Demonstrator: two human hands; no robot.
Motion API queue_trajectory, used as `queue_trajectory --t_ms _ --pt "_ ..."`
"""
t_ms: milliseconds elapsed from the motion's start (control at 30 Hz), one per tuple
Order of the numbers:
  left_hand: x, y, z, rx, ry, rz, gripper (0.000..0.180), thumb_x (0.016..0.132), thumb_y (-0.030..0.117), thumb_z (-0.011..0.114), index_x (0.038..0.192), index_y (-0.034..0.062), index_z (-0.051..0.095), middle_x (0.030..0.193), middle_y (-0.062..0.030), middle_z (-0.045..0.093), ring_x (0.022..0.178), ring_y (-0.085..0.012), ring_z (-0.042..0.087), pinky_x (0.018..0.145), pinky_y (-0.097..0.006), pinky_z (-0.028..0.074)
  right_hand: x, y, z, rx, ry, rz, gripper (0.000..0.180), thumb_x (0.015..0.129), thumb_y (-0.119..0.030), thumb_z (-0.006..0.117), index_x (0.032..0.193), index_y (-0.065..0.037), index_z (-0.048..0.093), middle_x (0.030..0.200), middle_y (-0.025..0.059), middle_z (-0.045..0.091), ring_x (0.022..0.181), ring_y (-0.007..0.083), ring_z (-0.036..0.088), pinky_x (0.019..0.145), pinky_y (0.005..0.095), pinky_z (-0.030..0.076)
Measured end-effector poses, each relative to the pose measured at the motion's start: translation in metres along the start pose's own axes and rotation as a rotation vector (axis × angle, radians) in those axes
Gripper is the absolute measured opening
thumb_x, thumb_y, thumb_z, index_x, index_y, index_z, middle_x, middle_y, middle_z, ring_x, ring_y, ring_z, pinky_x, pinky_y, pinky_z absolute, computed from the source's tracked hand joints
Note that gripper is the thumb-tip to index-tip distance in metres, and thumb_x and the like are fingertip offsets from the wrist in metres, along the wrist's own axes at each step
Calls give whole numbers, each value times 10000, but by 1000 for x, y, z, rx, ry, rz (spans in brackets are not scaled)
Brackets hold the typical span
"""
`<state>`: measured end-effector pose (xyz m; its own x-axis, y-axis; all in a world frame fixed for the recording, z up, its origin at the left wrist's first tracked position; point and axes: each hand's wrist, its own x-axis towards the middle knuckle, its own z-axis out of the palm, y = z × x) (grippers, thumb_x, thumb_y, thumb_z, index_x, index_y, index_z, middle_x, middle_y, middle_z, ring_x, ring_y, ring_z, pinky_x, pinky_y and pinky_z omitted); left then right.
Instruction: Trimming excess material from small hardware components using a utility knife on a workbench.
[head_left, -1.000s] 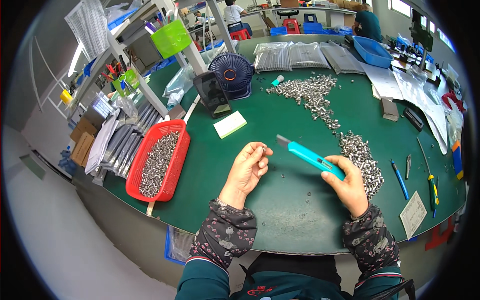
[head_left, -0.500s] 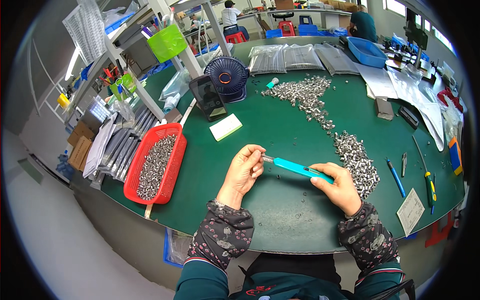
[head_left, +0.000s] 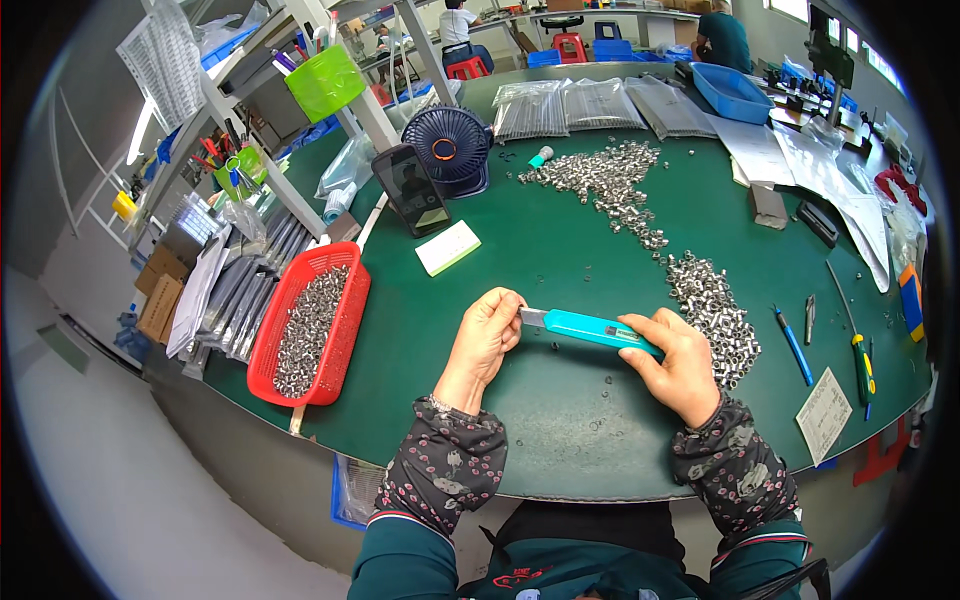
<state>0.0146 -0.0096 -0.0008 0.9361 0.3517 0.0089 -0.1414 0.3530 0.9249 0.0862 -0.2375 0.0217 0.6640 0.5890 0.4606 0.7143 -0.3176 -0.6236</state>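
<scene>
Right now, your right hand (head_left: 678, 362) is wrapped around the handle of a teal utility knife (head_left: 590, 328), held level above the green table (head_left: 560, 250) just in front of you. Your left hand (head_left: 486, 335) is curled at the knife's metal tip, fingertips pinched against the blade end. A scatter of small metal parts (head_left: 712, 310) lies just beyond your right hand. A red basket (head_left: 350, 320) filled with similar parts sits to your left, near the table's edge.
</scene>
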Motion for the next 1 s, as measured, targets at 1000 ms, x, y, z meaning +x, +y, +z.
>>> queue_trajectory --t_ms 1000 --pt "1 4 -2 -277 -17 -71 88 855 135 492 864 52 520 676 -9 462 484 -30 351 370 -147 261 3 2 2 27 66 -104 280 642 -122 659 908 -55 602 641 96 466 540 250 490 492 326 393"
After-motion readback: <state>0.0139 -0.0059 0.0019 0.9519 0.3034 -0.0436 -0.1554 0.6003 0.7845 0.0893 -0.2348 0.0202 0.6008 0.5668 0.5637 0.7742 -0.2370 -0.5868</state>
